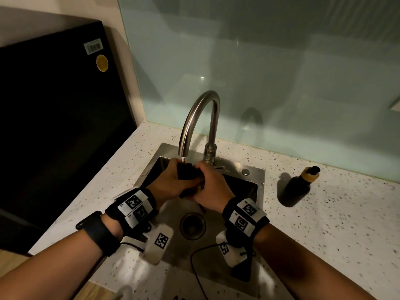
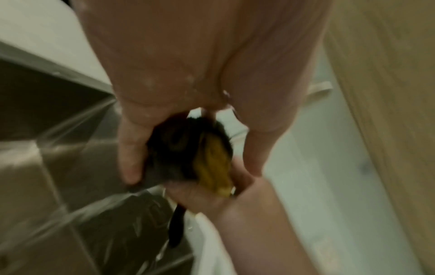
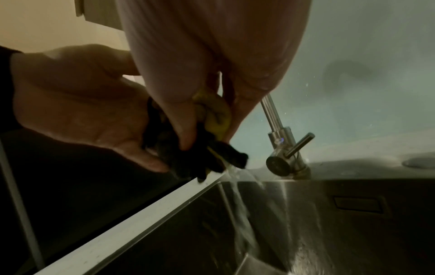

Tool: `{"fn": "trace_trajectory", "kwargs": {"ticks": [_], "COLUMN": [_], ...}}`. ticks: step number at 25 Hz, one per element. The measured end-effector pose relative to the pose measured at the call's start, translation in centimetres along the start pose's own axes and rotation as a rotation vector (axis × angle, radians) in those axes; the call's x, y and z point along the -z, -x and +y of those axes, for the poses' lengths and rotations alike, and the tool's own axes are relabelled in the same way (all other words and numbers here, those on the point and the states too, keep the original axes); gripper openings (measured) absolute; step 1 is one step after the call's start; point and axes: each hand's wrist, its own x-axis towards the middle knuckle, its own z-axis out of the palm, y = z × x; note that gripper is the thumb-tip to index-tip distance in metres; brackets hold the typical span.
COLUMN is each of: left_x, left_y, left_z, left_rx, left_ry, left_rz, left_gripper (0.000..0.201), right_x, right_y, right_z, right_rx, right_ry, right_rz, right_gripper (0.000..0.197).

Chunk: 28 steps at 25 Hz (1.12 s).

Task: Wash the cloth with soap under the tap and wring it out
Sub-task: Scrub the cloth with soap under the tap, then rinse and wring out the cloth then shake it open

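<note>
A dark cloth with a yellow patch [image 1: 188, 174] [image 2: 188, 154] [image 3: 212, 147] is bunched between both hands, right under the spout of the curved steel tap [image 1: 195, 120] [image 3: 280, 134]. My left hand [image 1: 171, 181] [image 2: 188, 145] grips its left side. My right hand [image 1: 213, 187] [image 3: 207, 119] grips the right side, fingers curled round the yellow part. Water runs off the cloth into the steel sink [image 1: 249, 187] [image 3: 329, 214]. A dark soap bottle with a yellow collar [image 1: 299, 185] stands on the counter to the right of the sink.
The drain [image 1: 192, 226] lies below the hands. A speckled white counter [image 1: 324, 224] surrounds the sink, with a pale glass backsplash [image 1: 281, 83] behind. A tall black appliance [image 1: 54, 118] stands at the left. The tap's lever [image 3: 299, 145] sticks out beside its base.
</note>
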Motion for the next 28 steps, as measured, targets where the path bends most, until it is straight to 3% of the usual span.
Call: {"fn": "trace_trajectory", "kwargs": {"ticks": [2,4,7,9,12,13,17,20,28], "left_x": [0.1,0.3,0.6,1.2,2.1,2.2,2.6,2.7,2.7], "left_y": [0.0,-0.2,0.1,0.1,0.1,0.1,0.3,0.1,0.0], "left_z": [0.0,0.0,0.2,-0.2,-1.1,-1.4,-2.1,-2.1,-2.2], "left_rx": [-0.019,-0.03,-0.022,-0.002,-0.022,-0.023,-0.003,-0.008,0.02], "left_ry": [0.02,0.029,0.015,-0.005,0.015,0.035,0.067,0.064,0.084], "left_rz": [0.039,0.054,0.002,-0.04,0.01,0.031,0.055,0.049,0.039], "left_gripper": [0.057,0.054,0.063,0.063,0.052,0.05,0.051,0.052,0.05], "right_x": [0.3,0.4,-0.1,0.3,2.5,3.3,4.7,4.4,5.6], "right_y": [-0.1,-0.1,0.0,-0.1,-0.7,-1.0,-3.6,-5.6,-7.9], "right_z": [-0.3,-0.2,-0.6,-0.6,0.2,1.0,4.6,6.8,7.8], "right_rx": [-0.052,-0.05,-0.026,-0.008,-0.03,-0.051,-0.25,-0.34,-0.295], "right_ry": [-0.063,-0.036,-0.043,-0.041,-0.015,0.036,0.401,0.425,0.48], "right_rz": [-0.033,0.026,0.059,-0.038,-0.308,-0.297,0.148,0.128,0.099], "right_gripper": [0.052,0.042,0.033,0.04,0.057,0.056,0.033,0.016,0.016]}}
